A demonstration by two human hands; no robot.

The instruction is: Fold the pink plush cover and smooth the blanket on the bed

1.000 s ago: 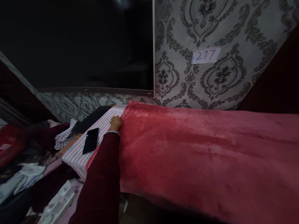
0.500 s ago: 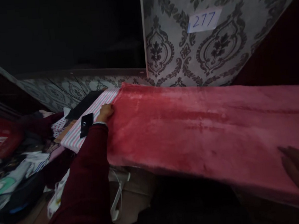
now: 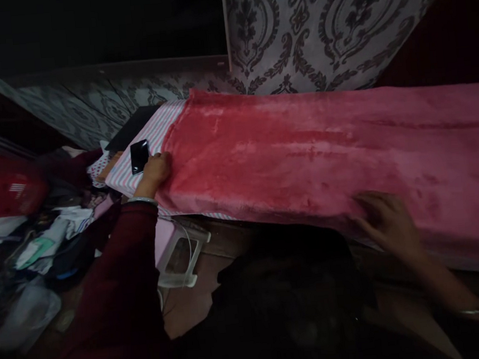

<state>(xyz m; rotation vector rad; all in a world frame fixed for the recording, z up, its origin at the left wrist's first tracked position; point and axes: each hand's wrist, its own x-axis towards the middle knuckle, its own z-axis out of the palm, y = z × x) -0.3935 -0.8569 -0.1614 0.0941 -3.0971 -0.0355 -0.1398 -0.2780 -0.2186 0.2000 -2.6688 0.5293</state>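
Observation:
A red plush blanket (image 3: pixel 237 152) lies spread over a long surface, with a striped cloth (image 3: pixel 167 117) showing beneath its left end. At the blanket's left edge, my left hand (image 3: pixel 158 167) is closed on the fabric; the fingertips are partly hidden. A black phone (image 3: pixel 139 156) rests on the striped cloth just beside that hand. My right hand (image 3: pixel 388 222), a little blurred, is at the blanket's front edge, with thumb and fingers apart and nothing visibly gripped.
Below the left end stands a pale plastic stool (image 3: pixel 183 257) with a thin cable near it. Piled clothes (image 3: pixel 63 228) and a red bag (image 3: pixel 11 185) are at the left. Behind the surface are a large dark screen (image 3: pixel 104 29) and a patterned wall (image 3: pixel 285 36).
My right hand has moved left along the blanket to its front edge. My left hand has shifted slightly toward me along the blanket's left edge. The view has tilted down.

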